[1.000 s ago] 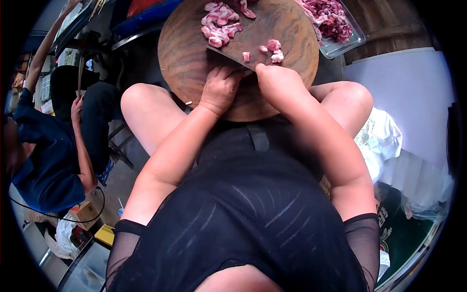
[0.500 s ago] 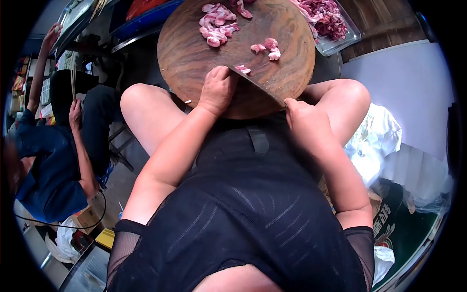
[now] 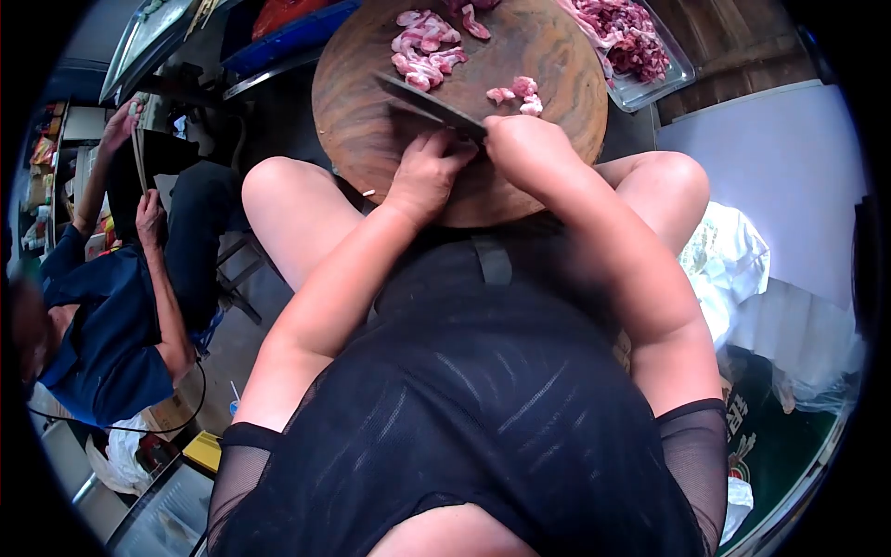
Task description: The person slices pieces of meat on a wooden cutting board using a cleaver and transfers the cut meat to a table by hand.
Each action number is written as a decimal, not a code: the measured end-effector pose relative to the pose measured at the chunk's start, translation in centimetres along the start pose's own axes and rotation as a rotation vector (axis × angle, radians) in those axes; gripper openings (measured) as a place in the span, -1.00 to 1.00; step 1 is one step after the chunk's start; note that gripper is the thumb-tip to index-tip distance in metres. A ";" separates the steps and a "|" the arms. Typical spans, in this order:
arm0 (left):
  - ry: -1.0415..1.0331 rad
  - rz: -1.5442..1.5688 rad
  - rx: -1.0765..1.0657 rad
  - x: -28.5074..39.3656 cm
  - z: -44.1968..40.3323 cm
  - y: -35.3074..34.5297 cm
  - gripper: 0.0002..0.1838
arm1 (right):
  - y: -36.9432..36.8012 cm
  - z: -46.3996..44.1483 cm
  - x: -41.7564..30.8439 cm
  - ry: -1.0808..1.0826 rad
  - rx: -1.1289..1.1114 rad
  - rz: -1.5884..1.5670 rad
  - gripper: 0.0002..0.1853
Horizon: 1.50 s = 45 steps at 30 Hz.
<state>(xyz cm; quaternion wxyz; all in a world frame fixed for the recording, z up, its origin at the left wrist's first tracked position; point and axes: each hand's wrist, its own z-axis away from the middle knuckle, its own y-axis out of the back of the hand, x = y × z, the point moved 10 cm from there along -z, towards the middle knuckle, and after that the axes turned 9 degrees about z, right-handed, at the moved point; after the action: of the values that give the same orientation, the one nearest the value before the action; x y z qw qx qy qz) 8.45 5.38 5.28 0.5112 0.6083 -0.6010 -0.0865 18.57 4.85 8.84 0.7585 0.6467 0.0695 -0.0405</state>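
A round wooden chopping block (image 3: 548,56) stands between the knees. My right hand (image 3: 524,148) is closed round the handle of a cleaver (image 3: 422,97), whose blade slants up and left over the block. Just below the blade, my left hand (image 3: 427,172) rests on the block with bent fingers; what lies under its fingertips is hidden. Strips of pink meat (image 3: 427,45) lie at the block's upper part, and a few small meat pieces (image 3: 526,88) lie right of the blade. A clear tray (image 3: 673,79) at the upper right holds chopped meat (image 3: 636,46).
At the left sits a co-worker (image 3: 111,325) in dark blue, holding thin sticks. A blue crate (image 3: 288,42) stands beyond the block at the upper left. On the right are a pale panel (image 3: 761,167) and a white plastic bag (image 3: 729,265).
Since half a second ago, my right hand and the cleaver have moved up and left, from the block's lower right edge. The co-worker's raised hand has come down towards the sticks.
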 end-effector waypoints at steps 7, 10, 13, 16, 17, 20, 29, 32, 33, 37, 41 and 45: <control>0.113 0.039 0.203 -1.8 1.5 5.0 -0.81 | 2.2 7.9 1.9 -0.135 0.215 -0.098 -0.88; 0.045 0.024 0.166 -2.1 0.3 3.4 -0.84 | 1.6 9.6 0.8 -0.084 0.113 -0.069 -0.89; 0.027 -0.006 0.123 -2.8 0.7 1.5 -0.88 | 0.6 9.8 0.5 -0.079 0.083 -0.019 -0.91; 0.031 -0.028 0.134 -3.2 1.2 1.1 -0.90 | 0.0 9.5 0.3 -0.078 0.003 0.005 -0.91; 0.032 -0.038 0.136 -3.3 1.2 1.2 -0.90 | 0.1 9.3 0.2 -0.071 -0.026 0.005 -0.91; 0.078 0.019 0.102 -3.2 0.9 1.3 -0.90 | 2.6 8.5 0.4 -0.068 0.043 0.030 -0.91; 0.032 -0.056 0.146 -2.2 0.9 1.9 -0.90 | -0.9 8.7 5.2 -0.274 -0.256 -0.088 -0.79; 0.041 -0.042 0.131 -2.1 0.7 1.9 -0.90 | -1.9 10.6 8.4 -0.517 -0.311 -0.324 -0.70; 0.038 -0.043 0.135 -2.0 0.8 1.9 -0.90 | -2.4 11.3 9.3 -0.606 -0.323 -0.423 -0.65; 0.034 -0.066 0.138 -1.9 1.0 2.0 -0.90 | -0.6 11.3 10.0 -0.487 -0.049 -0.238 -0.67; 0.039 0.001 0.088 -2.1 1.1 1.9 -0.86 | 1.4 12.3 6.8 -0.315 0.059 -0.136 -0.77; 0.059 0.030 0.174 -1.5 1.2 3.0 -0.80 | 2.6 12.3 2.9 -0.147 0.207 -0.233 -0.76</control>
<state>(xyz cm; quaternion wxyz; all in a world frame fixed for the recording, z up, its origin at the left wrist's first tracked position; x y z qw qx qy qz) 5.26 6.75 6.12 0.4752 0.6434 -0.6001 -0.0083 22.51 -6.74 12.83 0.6811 0.7042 0.0837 -0.1824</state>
